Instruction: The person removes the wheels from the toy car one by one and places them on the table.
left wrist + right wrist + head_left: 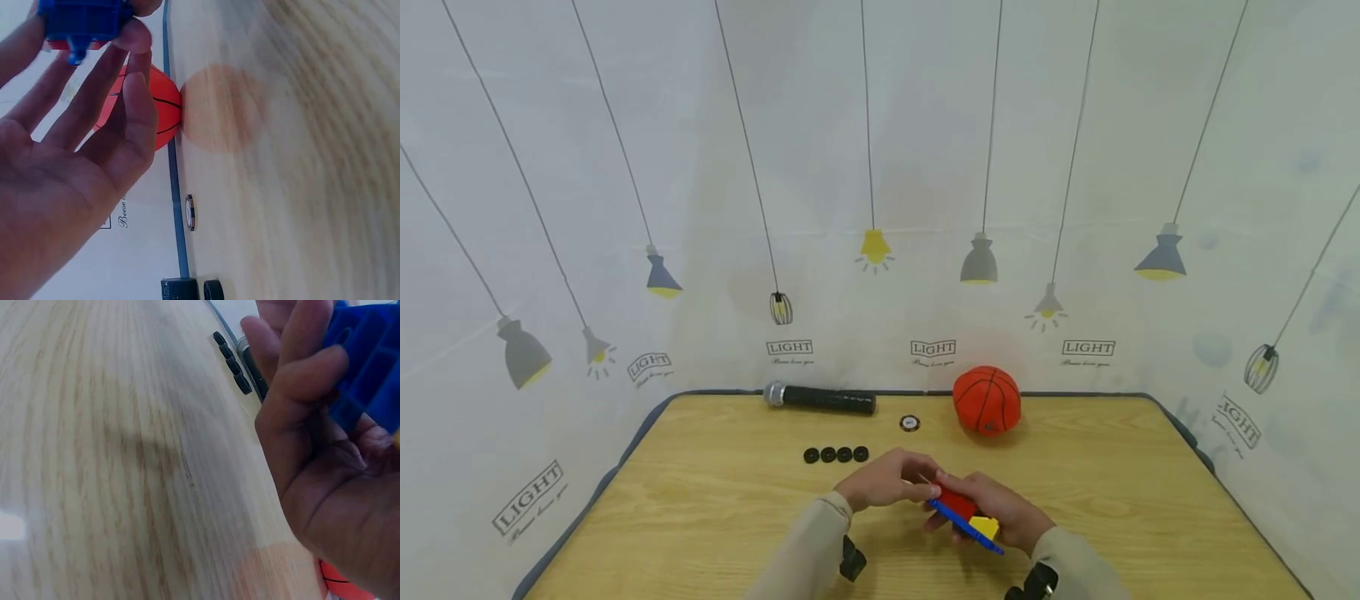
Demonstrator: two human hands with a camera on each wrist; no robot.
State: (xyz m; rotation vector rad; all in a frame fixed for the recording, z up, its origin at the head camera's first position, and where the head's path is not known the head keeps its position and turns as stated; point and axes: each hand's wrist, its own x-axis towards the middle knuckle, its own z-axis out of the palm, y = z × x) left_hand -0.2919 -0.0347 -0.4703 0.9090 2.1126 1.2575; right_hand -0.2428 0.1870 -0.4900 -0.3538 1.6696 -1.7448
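Observation:
A plastic toy vehicle body, red on top, blue along its underside and yellow at one end, is held tilted above the table by both hands. My right hand grips it from the right side, its fingers curled round the blue underside. At the toy's far left end, my left hand pinches it between thumb and fingers. In the left wrist view, the blue end shows between those fingertips. A thin pale sliver appears near the left fingertips, too small to identify. Several small black wheels lie in a row left of the hands.
Along the wooden table's back edge lie a black microphone with a silver head and a red toy basketball. Between them is a round black-and-white chip. A lamp-printed white curtain surrounds the back and sides.

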